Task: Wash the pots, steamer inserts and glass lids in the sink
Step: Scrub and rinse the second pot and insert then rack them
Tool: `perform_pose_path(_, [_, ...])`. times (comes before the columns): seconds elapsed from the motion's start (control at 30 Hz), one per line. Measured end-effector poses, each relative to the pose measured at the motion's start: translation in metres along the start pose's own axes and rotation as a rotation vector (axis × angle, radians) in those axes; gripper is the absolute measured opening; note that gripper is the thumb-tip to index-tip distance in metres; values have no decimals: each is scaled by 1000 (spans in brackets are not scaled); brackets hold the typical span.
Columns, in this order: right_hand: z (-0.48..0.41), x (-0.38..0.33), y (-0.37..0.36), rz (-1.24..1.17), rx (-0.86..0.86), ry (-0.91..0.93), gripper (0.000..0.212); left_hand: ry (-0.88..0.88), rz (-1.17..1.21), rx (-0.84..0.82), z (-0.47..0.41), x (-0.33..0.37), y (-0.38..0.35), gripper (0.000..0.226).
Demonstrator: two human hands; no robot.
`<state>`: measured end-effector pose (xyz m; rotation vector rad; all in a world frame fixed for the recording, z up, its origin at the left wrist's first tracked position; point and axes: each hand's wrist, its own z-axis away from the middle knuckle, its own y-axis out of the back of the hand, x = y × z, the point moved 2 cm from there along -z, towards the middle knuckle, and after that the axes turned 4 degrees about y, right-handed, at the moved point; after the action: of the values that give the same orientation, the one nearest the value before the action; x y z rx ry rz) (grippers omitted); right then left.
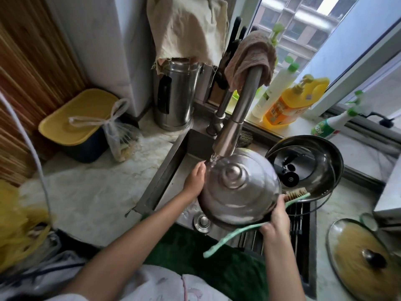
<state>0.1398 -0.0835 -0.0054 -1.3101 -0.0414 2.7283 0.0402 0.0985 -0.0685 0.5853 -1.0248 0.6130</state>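
A domed steel lid [238,187] with a round knob is tilted over the sink [171,170] under the tap [236,118], and water runs onto its upper edge. My left hand [194,181] grips the lid's left rim. My right hand [275,220] holds the lid's lower right rim together with a mint-green brush [234,237], whose bristles point up to the right. Behind the lid a steel pot [325,168] holds a glass lid with a black knob. Another glass lid [360,255] lies on the counter at the right.
A drying rack [297,224] spans the sink's right side. Detergent bottles [288,103] stand on the window sill. A steel canister [175,94] and a yellow-lidded box [80,118] sit on the counter to the left. A cloth hangs over the tap.
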Motion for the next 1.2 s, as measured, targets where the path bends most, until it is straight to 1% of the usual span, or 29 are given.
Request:
perform_pose_path(0.1, [-13,4,6,-93,5,-133,39,1,85,29,23,5,-16,40])
perform_pose_path(0.17, [-14,9,11,-80,-29,-200,46,7,170,46,6,14,-13,34])
perform_pose_path(0.23, [-14,13,16,-56,-36,-247,56,73,272,31,-10,24,-5,30])
perform_pose_path(0.3, [-16,16,17,-80,-6,-241,61,92,274,56,0,26,-7,34])
perform_pose_path(0.37, [-15,13,15,-88,73,-222,55,23,263,117,33,26,-22,40])
perform_pose_path(0.43, [-12,9,8,-87,90,-220,54,5,260,142,51,26,-29,45])
perform_pose_path(0.5, [-8,7,5,-79,70,-215,57,66,306,112,31,28,-24,50])
perform_pose_path(0.6, [-2,7,3,-96,42,-218,51,209,393,142,0,33,-4,38])
perform_pose_path(0.63, [-2,7,0,-106,38,-227,48,215,369,139,4,34,-3,38])
perform_pose_path(0.67, [-1,6,-3,-119,37,-234,47,183,327,140,16,33,-8,40])
perform_pose_path(0.73, [1,5,-10,-135,41,-242,49,95,280,160,45,35,-20,46])
perform_pose_path(0.8, [3,6,-18,-156,14,-246,53,57,262,179,51,34,-21,53])
perform_pose_path(0.87, [4,12,-21,-153,-6,-264,60,131,255,210,24,38,-6,46])
perform_pose_path(0.93, [8,14,-23,-174,-14,-312,55,215,310,175,-3,46,15,37])
perform_pose_path(0.97, [10,13,-24,-185,-11,-335,52,225,326,140,-9,47,22,35])
perform_pose_path(1.03, [12,10,-29,-181,-8,-348,42,178,260,115,-8,47,25,38])
perform_pose_path(1.1, [12,8,-32,-201,-29,-327,42,113,142,158,9,46,19,41])
perform_pose_path(1.17, [15,4,-38,-252,-51,-323,41,-43,-15,212,29,36,14,42])
perform_pose_path(1.2, [16,3,-41,-316,-58,-360,39,-123,-95,212,40,32,14,41])
